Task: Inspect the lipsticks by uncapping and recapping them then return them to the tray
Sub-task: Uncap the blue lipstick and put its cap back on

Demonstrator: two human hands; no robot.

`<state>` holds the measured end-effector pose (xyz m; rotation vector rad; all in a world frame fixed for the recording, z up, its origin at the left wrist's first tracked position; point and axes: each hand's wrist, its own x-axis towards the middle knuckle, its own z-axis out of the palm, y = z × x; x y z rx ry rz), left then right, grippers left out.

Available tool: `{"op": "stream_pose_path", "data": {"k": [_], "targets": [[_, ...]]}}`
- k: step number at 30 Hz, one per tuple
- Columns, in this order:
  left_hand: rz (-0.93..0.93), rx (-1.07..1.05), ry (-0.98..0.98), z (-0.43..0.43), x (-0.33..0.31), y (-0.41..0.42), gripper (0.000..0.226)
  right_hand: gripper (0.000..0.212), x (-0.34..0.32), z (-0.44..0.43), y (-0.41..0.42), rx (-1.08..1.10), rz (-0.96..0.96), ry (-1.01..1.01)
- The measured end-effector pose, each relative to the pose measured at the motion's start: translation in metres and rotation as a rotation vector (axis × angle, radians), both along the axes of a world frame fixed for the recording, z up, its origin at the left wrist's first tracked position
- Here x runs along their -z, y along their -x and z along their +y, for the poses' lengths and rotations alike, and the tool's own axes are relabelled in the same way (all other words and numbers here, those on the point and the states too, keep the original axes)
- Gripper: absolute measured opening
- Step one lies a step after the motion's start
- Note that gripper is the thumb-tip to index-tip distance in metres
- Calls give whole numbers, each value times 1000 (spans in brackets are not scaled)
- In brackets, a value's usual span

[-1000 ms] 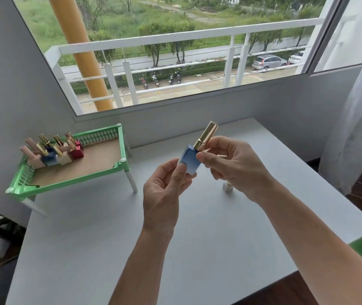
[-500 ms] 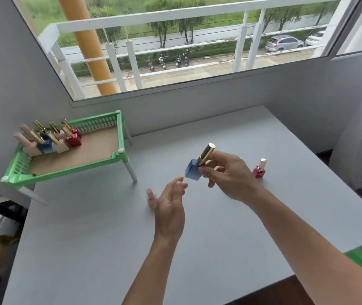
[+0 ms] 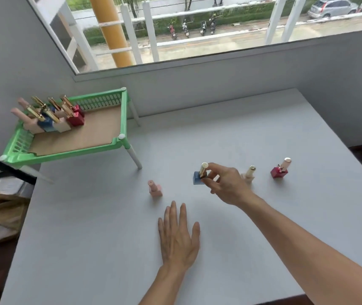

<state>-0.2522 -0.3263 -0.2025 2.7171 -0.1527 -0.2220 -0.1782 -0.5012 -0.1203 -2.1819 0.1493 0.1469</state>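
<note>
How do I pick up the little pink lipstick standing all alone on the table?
Probably pinch the pink lipstick by its narrow round top, coming straight down from above. It stands upright on the table with a wide square base, and nothing crowds it, so finger and thumb fit either side. The right hand holds the blue lipstick that way.

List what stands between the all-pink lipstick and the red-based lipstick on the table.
Head view: the blue-based, gold-capped lipstick pinched by the right hand, then a cream lipstick.
</note>
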Motion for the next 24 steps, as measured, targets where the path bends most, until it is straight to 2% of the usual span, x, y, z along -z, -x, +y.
{"op": "stream_pose_path", "data": {"k": [9,19,24], "targets": [[-62,16,-44,-3,3,0,64,9,34,-3,-12,-115,50,102],[-61,18,-71,-3,6,-1,64,11,49,-4,-13,-116,28,123],[-72,22,-55,-3,6,-1,66,24,54,-6,-11,-111,44,130]]}}
